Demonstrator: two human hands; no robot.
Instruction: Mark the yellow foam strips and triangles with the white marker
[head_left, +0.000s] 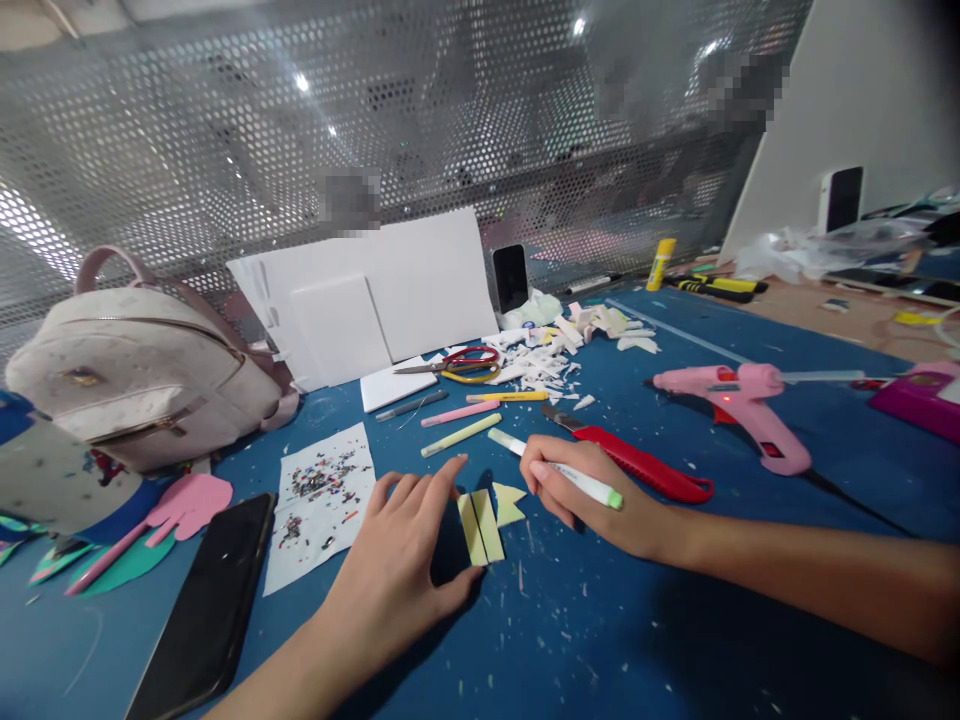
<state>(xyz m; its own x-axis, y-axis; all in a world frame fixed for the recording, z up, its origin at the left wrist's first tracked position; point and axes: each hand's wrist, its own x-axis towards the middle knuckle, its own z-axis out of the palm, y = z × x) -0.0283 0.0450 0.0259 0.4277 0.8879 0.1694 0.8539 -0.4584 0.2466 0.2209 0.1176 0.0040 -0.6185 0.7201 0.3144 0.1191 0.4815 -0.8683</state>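
A small pale yellow piece (481, 527) with a dark line along it lies on the blue table. My left hand (409, 530) is spread just left of it, thumb near its lower edge, holding nothing. To its right is a notched yellow piece (509, 503). My right hand (589, 490) grips a white marker (581, 483) with a green end, its pale tip pointing up and left above the table. Beyond my hands lie a light green marker (460, 436), a pink marker (460, 413) and a yellow marker (508, 396). A red cutter (645, 467) lies behind my right hand.
A pink glue gun (750, 410) stands right, its cord trailing forward. Scissors (457, 366) and white scraps (544, 360) lie at the back. On the left are a black phone (210, 600), a paper with bits (349, 440) and a backpack (142, 370).
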